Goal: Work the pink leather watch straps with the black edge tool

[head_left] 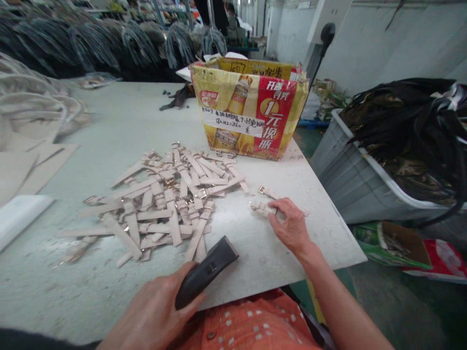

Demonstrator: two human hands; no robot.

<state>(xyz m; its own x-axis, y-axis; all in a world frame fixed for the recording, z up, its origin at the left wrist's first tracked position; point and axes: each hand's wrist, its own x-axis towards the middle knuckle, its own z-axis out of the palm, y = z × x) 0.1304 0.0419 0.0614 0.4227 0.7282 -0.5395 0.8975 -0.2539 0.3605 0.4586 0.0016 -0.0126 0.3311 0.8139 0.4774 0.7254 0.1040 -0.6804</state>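
My left hand (156, 311) grips a black hand-held tool (206, 272) near the table's front edge, its tip pointing toward the strap pile. My right hand (290, 223) rests on the table with its fingers curled onto a pale beige strap (260, 207) that has a metal buckle. A second buckled strap (268, 192) lies just beyond it. A loose pile of several beige straps with gold buckles (164, 204) spreads over the middle of the grey table (120, 116).
A yellow and red cardboard box (251, 107) stands behind the pile. A grey bin (350, 175) of dark straps sits right of the table. Cable bundles (32, 102) and flat cardboard sheets (32, 165) lie at left. Bags litter the floor.
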